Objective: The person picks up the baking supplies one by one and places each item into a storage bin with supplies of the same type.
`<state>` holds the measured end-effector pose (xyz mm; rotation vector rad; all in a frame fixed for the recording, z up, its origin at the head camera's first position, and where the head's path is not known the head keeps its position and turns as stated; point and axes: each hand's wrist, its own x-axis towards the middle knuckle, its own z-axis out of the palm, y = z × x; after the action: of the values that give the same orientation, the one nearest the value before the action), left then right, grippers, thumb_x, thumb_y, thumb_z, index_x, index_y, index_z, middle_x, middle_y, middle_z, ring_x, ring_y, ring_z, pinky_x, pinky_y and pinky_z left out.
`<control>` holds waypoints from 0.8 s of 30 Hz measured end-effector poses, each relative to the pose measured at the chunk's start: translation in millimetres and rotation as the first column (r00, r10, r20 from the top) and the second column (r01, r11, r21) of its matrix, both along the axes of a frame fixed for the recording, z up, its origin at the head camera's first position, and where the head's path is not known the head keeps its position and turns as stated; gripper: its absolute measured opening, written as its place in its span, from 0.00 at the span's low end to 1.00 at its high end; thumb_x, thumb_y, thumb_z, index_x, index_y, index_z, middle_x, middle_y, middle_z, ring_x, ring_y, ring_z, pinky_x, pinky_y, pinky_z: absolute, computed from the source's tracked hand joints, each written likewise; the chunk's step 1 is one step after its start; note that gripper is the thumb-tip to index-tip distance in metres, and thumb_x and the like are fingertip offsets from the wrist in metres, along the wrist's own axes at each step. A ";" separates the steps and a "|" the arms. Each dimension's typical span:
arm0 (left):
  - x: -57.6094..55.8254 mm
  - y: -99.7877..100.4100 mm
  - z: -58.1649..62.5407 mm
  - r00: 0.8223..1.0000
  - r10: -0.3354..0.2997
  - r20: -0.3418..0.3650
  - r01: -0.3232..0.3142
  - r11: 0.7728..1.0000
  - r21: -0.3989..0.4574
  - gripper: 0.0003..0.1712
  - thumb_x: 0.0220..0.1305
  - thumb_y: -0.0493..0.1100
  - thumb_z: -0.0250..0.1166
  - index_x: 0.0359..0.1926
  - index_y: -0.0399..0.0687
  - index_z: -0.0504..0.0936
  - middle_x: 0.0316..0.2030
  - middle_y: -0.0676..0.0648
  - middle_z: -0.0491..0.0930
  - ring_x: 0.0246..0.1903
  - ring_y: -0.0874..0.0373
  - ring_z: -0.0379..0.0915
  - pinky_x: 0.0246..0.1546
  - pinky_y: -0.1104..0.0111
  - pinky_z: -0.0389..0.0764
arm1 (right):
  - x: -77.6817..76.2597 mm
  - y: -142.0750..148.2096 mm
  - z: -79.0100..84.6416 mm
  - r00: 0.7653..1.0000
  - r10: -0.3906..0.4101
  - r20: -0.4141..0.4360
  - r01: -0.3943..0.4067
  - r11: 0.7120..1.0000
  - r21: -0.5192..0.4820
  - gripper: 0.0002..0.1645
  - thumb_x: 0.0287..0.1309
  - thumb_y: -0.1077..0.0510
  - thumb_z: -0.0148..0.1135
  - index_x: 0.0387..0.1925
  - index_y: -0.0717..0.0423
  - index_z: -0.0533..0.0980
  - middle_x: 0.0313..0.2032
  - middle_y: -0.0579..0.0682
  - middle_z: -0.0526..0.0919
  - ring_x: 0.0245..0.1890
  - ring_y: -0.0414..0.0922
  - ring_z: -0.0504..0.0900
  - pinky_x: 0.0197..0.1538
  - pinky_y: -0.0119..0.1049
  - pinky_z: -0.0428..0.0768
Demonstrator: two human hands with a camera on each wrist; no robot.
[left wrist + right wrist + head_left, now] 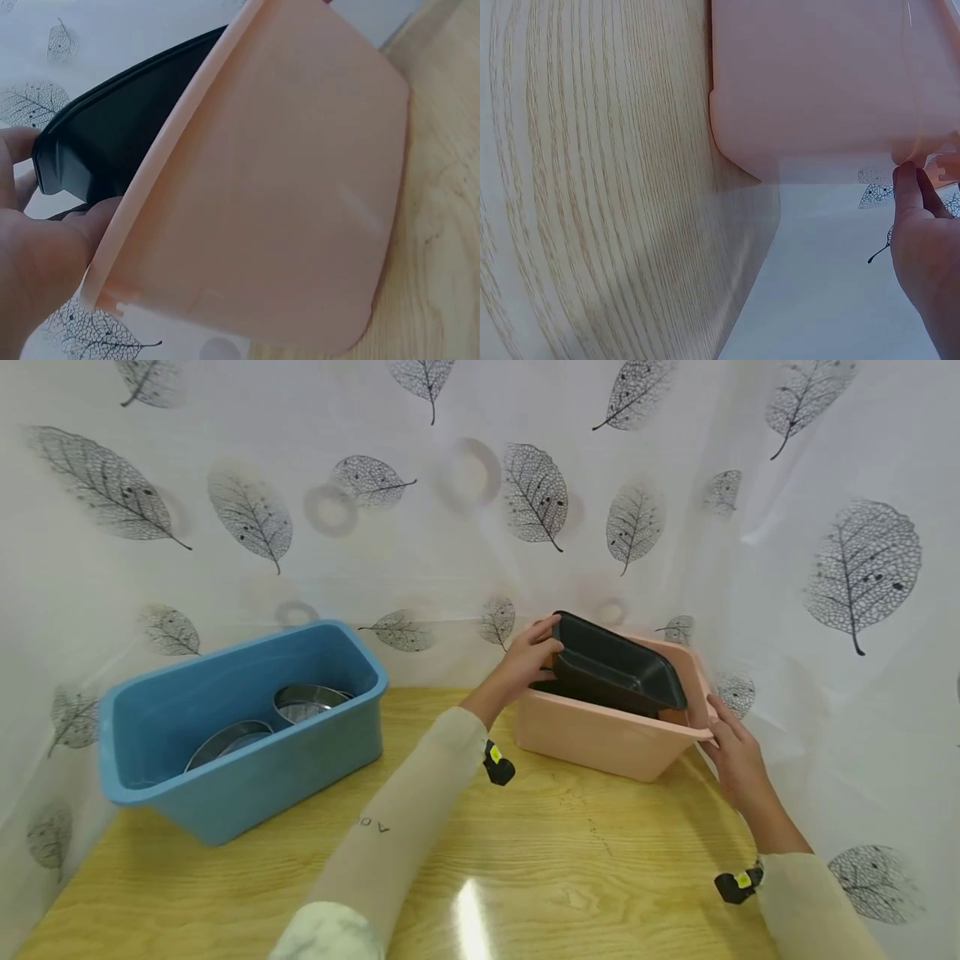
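Observation:
A black loaf pan (pixel 618 664) sits tilted in the mouth of the pink bin (pixel 592 739), its left end raised above the rim. My left hand (pixel 522 662) holds that raised end, fingers on its edge. In the left wrist view the left hand (pixel 37 240) is at the end of the black pan (pixel 127 112), close beside the bin's rim. Below the pan, another dark edge (pixel 69 212) shows near the thumb; the rest of it is hidden. My right hand (pixel 735 752) grips the right end of the bin's rim, also seen in the right wrist view.
A blue bin (pixel 292 777) stands on the left of the wooden table (pixel 525 860), with round metal pans (pixel 307 700) inside. Behind the bins hangs a white curtain (pixel 465 560) with a leaf print, which also runs down the right side.

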<state>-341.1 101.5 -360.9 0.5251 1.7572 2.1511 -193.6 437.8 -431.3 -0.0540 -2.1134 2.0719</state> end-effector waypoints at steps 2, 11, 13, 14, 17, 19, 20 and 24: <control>-0.3 7.0 1.1 1.000 0.000 0.006 0.000 1.000 -0.004 0.33 0.74 0.38 0.56 0.76 0.65 0.64 0.78 0.47 0.55 0.68 0.47 0.67 0.58 0.45 0.78 | 0.3 0.3 0.2 1.000 -0.004 -0.001 0.004 1.000 -0.001 0.36 0.79 0.49 0.44 0.81 0.43 0.46 0.81 0.41 0.31 0.79 0.42 0.45 0.55 0.13 0.71; -5.7 24.2 0.3 0.999 0.025 0.026 -0.024 0.999 -0.047 0.34 0.75 0.40 0.56 0.77 0.64 0.62 0.78 0.47 0.55 0.66 0.43 0.69 0.59 0.46 0.77 | 0.1 1.3 0.6 1.000 -0.016 0.017 0.016 1.000 0.019 0.36 0.78 0.48 0.45 0.80 0.39 0.48 0.81 0.41 0.31 0.80 0.48 0.39 0.57 0.15 0.72; -7.5 26.2 -0.1 0.999 0.033 0.030 -0.032 0.998 -0.063 0.34 0.75 0.39 0.56 0.77 0.64 0.62 0.77 0.46 0.57 0.65 0.43 0.72 0.59 0.46 0.77 | 0.1 2.0 0.1 1.000 -0.012 0.015 0.011 0.999 0.038 0.36 0.78 0.47 0.45 0.80 0.39 0.47 0.81 0.43 0.32 0.80 0.50 0.39 0.61 0.18 0.70; -8.4 27.3 -0.5 0.999 0.036 0.033 -0.033 0.997 -0.070 0.34 0.75 0.39 0.56 0.77 0.65 0.62 0.77 0.46 0.58 0.64 0.43 0.72 0.59 0.46 0.77 | 0.0 2.5 -0.2 1.000 -0.007 0.012 0.006 0.999 0.045 0.36 0.78 0.47 0.45 0.80 0.38 0.47 0.81 0.44 0.32 0.80 0.51 0.39 0.64 0.19 0.69; -9.5 29.9 -0.9 0.999 0.037 0.032 -0.034 0.994 -0.100 0.34 0.74 0.39 0.56 0.77 0.65 0.63 0.76 0.44 0.61 0.63 0.43 0.74 0.59 0.46 0.77 | -0.8 3.5 -1.0 1.000 0.003 0.005 -0.003 0.997 0.073 0.36 0.79 0.45 0.44 0.81 0.39 0.46 0.81 0.46 0.32 0.80 0.53 0.39 0.69 0.24 0.65; -9.8 31.5 -1.7 0.999 0.030 0.020 -0.027 0.992 -0.124 0.34 0.74 0.39 0.57 0.76 0.63 0.63 0.75 0.44 0.63 0.62 0.42 0.74 0.58 0.46 0.78 | -1.3 3.9 -1.4 1.000 0.009 0.001 -0.009 0.998 0.069 0.36 0.79 0.46 0.44 0.81 0.39 0.45 0.81 0.47 0.32 0.80 0.53 0.39 0.71 0.26 0.63; -9.6 32.1 -2.0 1.000 0.024 0.009 -0.022 0.990 -0.138 0.34 0.74 0.39 0.57 0.76 0.63 0.63 0.74 0.44 0.63 0.62 0.42 0.75 0.57 0.46 0.79 | -1.3 3.9 -1.4 1.000 0.013 0.000 -0.013 0.998 0.067 0.37 0.79 0.46 0.44 0.81 0.40 0.45 0.81 0.47 0.32 0.80 0.53 0.39 0.71 0.27 0.62; -7.9 33.8 -3.8 0.999 0.003 -0.044 -0.012 0.978 -0.207 0.34 0.73 0.40 0.57 0.76 0.62 0.64 0.73 0.44 0.66 0.59 0.44 0.76 0.55 0.47 0.81 | 1.3 3.3 0.8 1.000 0.017 0.009 -0.017 0.998 0.058 0.37 0.79 0.46 0.44 0.81 0.40 0.45 0.81 0.46 0.31 0.80 0.51 0.39 0.71 0.26 0.62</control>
<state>-349.0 135.3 -364.7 0.5150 1.9805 1.9446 -192.3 441.1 -430.5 -0.0377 -2.1849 2.0219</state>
